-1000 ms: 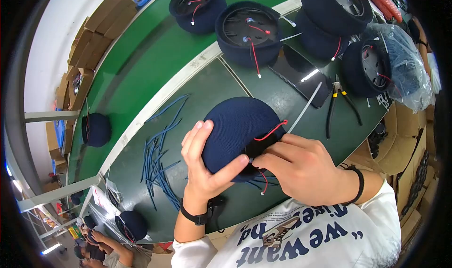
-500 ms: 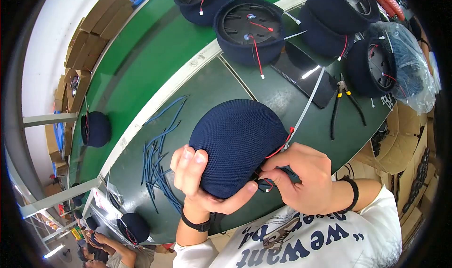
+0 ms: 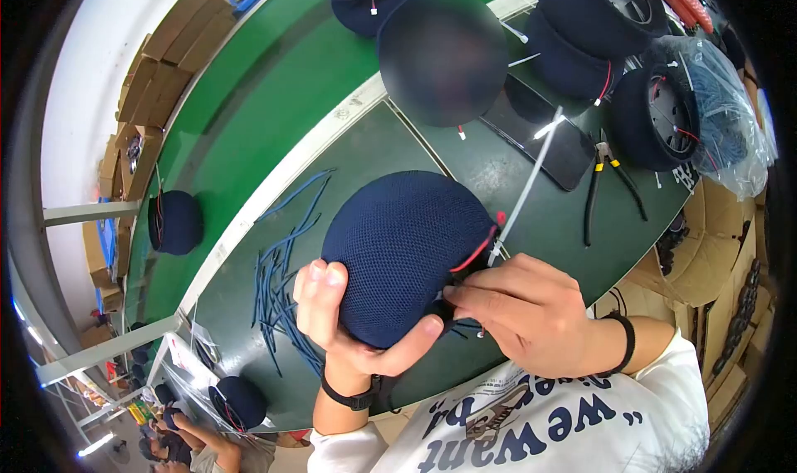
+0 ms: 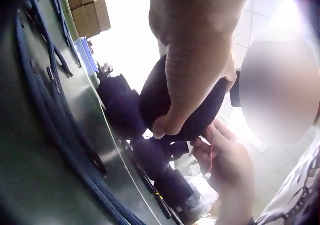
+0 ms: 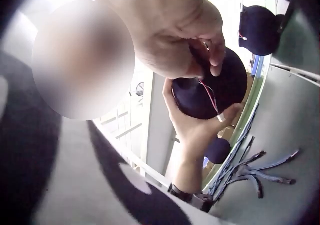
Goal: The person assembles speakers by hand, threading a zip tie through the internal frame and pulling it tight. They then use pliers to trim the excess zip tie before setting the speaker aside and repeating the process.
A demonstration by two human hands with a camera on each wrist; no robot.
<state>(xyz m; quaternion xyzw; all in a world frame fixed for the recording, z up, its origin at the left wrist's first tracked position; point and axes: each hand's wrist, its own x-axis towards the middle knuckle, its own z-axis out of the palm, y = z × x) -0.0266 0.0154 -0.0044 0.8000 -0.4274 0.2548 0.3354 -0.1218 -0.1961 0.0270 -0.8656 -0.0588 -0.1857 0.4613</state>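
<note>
A navy mesh-covered speaker shell (image 3: 407,257) is held above the dark table, its domed side up and its open side tilted toward the right hand. My left hand (image 3: 357,348) grips it from the near left, fingers round its side and thumb along the lower rim. The right hand (image 3: 523,307) pinches at the shell's dark rim, thumb against forefinger; what lies between the fingertips is mostly hidden. A red wire (image 3: 477,253) loops out over the rim, and a white cable tie (image 3: 527,182) sticks up beside it. In the right wrist view, a white connector (image 5: 221,118) hangs on wires below the fingers.
Dark blue cords (image 3: 278,298) lie heaped on the left of the table. Beyond the hands are a black phone (image 3: 540,137), yellow-marked cutters (image 3: 602,153), several similar shells (image 3: 652,116) and a clear plastic bag (image 3: 722,116). A cardboard box (image 3: 710,240) stands at right.
The shell has shifted slightly left and toward the body since a second ago, tilting as it went. The right fingers drew out from the rim, then came back in close to it.
</note>
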